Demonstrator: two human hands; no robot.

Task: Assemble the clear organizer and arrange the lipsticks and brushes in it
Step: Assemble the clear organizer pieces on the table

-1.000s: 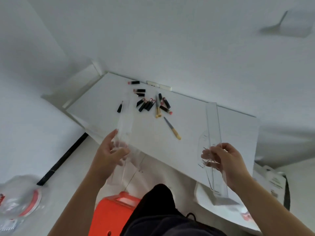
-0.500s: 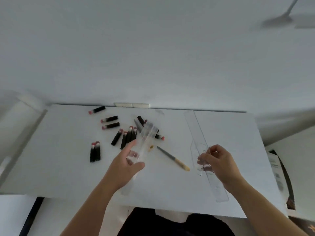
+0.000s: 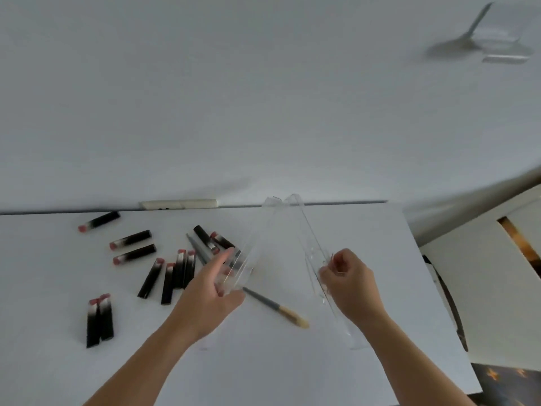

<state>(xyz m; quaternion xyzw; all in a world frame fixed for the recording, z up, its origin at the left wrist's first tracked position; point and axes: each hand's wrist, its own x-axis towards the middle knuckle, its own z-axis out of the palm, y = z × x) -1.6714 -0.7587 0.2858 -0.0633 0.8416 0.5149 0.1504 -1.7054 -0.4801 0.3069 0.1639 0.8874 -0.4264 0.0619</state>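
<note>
Two clear organizer panels, long and narrow, raised over the white table. Far tips now touching near the table's back edge, where half a second ago well apart. Left panel gripped at its near end by left hand, thumb under, fingers along the side. Right panel pinched midway by right hand, fingers curled round its edge; near end reaching past the wrist.

Lipsticks, black with red tips: about thirteen, all left of the left panel, some partly hidden behind it, exact count uncertain. Brushes: two; one with a pale tip between the hands, one grey among the lipsticks.

White bar at the table's back edge.
</note>
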